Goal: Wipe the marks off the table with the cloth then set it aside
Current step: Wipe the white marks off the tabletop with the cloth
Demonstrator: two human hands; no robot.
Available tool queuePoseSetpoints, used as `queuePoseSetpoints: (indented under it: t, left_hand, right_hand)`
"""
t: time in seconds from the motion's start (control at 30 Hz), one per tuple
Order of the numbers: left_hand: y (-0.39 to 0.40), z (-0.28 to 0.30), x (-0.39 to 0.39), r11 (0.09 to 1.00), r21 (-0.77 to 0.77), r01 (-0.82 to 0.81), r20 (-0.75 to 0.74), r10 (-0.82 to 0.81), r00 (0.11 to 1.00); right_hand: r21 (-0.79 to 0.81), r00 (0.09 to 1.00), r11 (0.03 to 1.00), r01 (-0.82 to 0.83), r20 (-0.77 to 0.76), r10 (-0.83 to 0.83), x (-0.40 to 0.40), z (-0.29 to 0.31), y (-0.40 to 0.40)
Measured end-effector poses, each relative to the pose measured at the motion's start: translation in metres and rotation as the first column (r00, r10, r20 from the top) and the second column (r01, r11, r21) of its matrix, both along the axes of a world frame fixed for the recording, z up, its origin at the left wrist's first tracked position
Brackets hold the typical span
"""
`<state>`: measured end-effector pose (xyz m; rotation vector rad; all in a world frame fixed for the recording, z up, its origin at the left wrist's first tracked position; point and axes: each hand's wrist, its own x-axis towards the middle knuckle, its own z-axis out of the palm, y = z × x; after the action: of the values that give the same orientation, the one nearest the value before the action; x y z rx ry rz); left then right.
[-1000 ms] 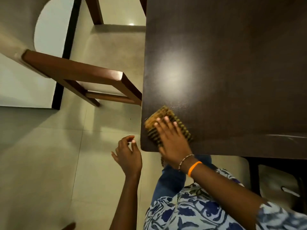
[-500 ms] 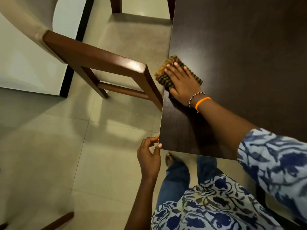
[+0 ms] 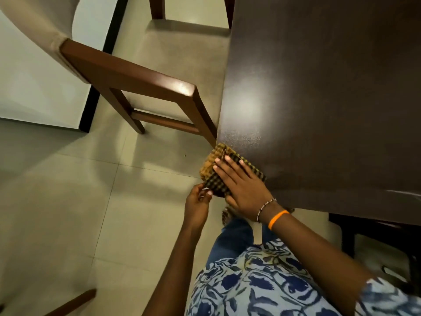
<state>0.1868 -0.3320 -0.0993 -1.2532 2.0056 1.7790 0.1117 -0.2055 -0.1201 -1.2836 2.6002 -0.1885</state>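
A folded yellow-and-black checked cloth lies on the near left corner of the dark brown table, partly hanging over the edge. My right hand presses flat on it, fingers spread, with a bead bracelet and an orange band at the wrist. My left hand is cupped just below the table corner, its fingertips touching the overhanging part of the cloth. No marks show on the glossy tabletop.
A wooden chair with a beige seat stands close against the table's left edge. Pale floor tiles spread to the left. A dark frame sits under the table's near edge at right.
My right hand has dragged the cloth back along the table's left edge to the near corner. My left hand has risen to touch the cloth at the corner.
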Motion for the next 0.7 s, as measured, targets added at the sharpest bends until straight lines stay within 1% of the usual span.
queuePoseSetpoints:
  t: [0.07,0.13,0.17,0.23,0.3,0.37,0.4,0.43,0.5,0.53,0.57,0.6,0.63,0.67,0.7]
  left_hand:
    - [-0.002,0.0,-0.001,1.0,0.0,-0.029,0.001,0.029,1.0]
    - [-0.004,0.0,-0.002,0.999,0.003,-0.047,0.008,0.047,0.999]
    - [-0.001,-0.001,-0.002,0.999,0.007,-0.041,0.01,0.041,0.999]
    - [0.0,-0.002,0.0,0.999,0.017,-0.03,0.013,0.03,0.999]
    - [-0.001,-0.002,0.001,1.0,0.013,-0.023,0.016,0.023,1.0]
    - [-0.002,0.0,0.001,1.0,-0.004,-0.025,0.009,0.025,1.0]
    - [-0.003,0.0,0.001,0.999,-0.02,-0.03,0.012,0.03,0.999]
    - [-0.003,0.0,0.001,0.998,-0.044,-0.036,0.023,0.037,0.999]
    - [0.001,0.0,0.003,0.989,-0.136,-0.055,0.038,0.06,0.997]
    - [0.002,-0.002,0.004,0.972,-0.23,-0.058,0.027,0.066,0.997]
    - [0.006,0.0,0.004,0.929,-0.368,-0.038,0.009,0.044,0.999]
    - [0.011,0.001,0.004,0.856,-0.517,0.009,0.004,-0.008,1.0]
    - [0.018,0.003,0.005,0.771,-0.634,0.057,0.01,-0.066,0.998]
    - [0.025,0.006,0.005,0.703,-0.705,0.095,0.019,-0.115,0.993]
    - [0.032,0.008,0.006,0.655,-0.743,0.138,0.038,-0.165,0.986]
  right_hand:
    - [0.016,0.997,0.997,0.078,0.003,-0.078,-0.018,0.001,0.018]
    - [0.028,0.97,0.97,0.242,0.002,-0.242,-0.039,0.003,0.052]
    - [0.035,0.942,0.942,0.335,-0.001,-0.335,-0.048,0.005,0.076]
    - [0.044,0.864,0.864,0.502,0.006,-0.503,-0.059,0.008,0.123]
    - [0.046,0.773,0.772,0.633,0.005,-0.634,-0.058,0.013,0.147]
    - [0.039,0.682,0.682,0.731,0.009,-0.732,-0.049,0.015,0.137]
    - [0.039,0.66,0.66,0.75,0.018,-0.751,-0.042,0.013,0.121]
    - [0.037,0.674,0.675,0.737,0.027,-0.738,-0.031,0.012,0.103]
    - [0.005,0.787,0.788,0.616,0.052,-0.615,-0.004,0.008,0.06]
    - [-0.017,0.846,0.848,0.53,0.069,-0.528,0.009,0.006,0.039]
    - [-0.029,0.894,0.896,0.442,0.087,-0.439,0.02,0.004,0.021]
    - [-0.028,0.931,0.934,0.356,0.102,-0.351,0.027,0.004,0.007]
    - [-0.017,0.955,0.961,0.278,0.11,-0.274,0.031,0.004,0.001]
    - [-0.005,0.973,0.978,0.209,0.101,-0.207,0.029,0.005,0.0]
    - [0.006,0.985,0.988,0.151,0.083,-0.151,0.025,0.005,0.006]
